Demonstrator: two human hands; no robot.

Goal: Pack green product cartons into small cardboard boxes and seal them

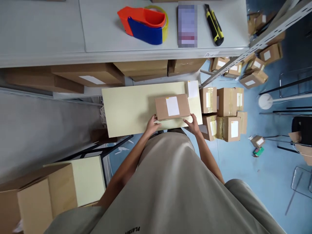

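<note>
A small brown cardboard box [161, 109] with a white label [172, 106] on its top is over the pale yellow board [126, 110] in front of me. My left hand [151, 125] is at the box's near left corner, fingers against its end and thumb apart along the near side. At the near right corner, my right hand [193, 124] touches the other end, its thumb pointing inward. Between them the two hands hold the box. Whether its underside rests on the board I cannot tell. A loose white label sheet [193, 89] lies at the board's far right corner.
On the grey shelf [102, 39] above are an orange and blue tape dispenser [146, 27], a blurred-out item [187, 26] and a yellow-black utility knife [214, 25]. Several taped boxes [226, 100] are stacked at right. An open carton [36, 195] stands at lower left.
</note>
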